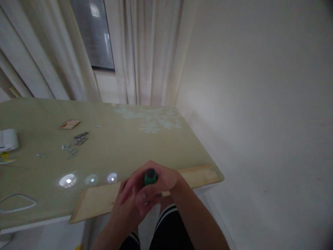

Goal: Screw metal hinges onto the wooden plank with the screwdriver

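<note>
My right hand (163,177) wraps round a green-and-black screwdriver (150,176), its handle end pointing up at me. The shaft and tip are hidden below the hands. My left hand (131,201) is closed just under and beside the right, the two touching; what its fingers hold is hidden. Behind both hands a long pale wooden board (99,201) lies along the near edge of the table, reaching out past it on the left.
On the green-patterned table (125,139) lie several screws (69,148), several metal plates (81,138), a small wooden piece (69,124), a white object (9,139) and a white loop (18,203). A white wall (247,104) borders the right side; curtains (151,52) hang behind.
</note>
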A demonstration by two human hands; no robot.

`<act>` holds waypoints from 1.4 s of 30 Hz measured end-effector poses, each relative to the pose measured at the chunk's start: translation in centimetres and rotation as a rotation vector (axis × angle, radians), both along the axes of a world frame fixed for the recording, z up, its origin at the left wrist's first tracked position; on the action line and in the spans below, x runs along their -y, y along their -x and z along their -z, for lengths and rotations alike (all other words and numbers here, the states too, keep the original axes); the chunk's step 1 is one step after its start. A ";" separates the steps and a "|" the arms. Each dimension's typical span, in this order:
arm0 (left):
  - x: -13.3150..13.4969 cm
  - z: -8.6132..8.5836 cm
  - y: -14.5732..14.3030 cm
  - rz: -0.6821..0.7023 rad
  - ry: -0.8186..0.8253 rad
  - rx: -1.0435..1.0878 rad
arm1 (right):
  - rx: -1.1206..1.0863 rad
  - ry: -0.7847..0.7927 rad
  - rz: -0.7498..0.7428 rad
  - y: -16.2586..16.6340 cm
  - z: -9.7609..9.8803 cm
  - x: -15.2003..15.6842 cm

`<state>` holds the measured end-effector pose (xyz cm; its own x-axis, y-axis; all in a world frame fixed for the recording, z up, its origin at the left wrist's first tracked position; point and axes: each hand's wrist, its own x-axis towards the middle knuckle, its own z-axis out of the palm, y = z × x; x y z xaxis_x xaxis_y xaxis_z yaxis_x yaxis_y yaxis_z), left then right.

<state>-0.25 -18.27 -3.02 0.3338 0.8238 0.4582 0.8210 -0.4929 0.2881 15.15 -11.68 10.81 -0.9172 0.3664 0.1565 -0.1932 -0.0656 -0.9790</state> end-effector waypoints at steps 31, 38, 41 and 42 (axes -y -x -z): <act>-0.5 -0.5 0.3 0.009 -0.031 -0.101 | -0.012 0.092 0.136 -0.5 0.4 -0.8; -0.3 -1.8 0.1 0.006 0.041 -0.103 | -0.174 0.018 1.194 2.7 2.3 2.6; -0.2 -2.2 0.1 0.013 0.067 -0.090 | -0.163 -0.109 1.073 2.0 1.9 3.3; -0.2 -2.4 0.1 0.014 0.072 -0.090 | -0.161 -0.108 0.950 1.5 1.6 3.1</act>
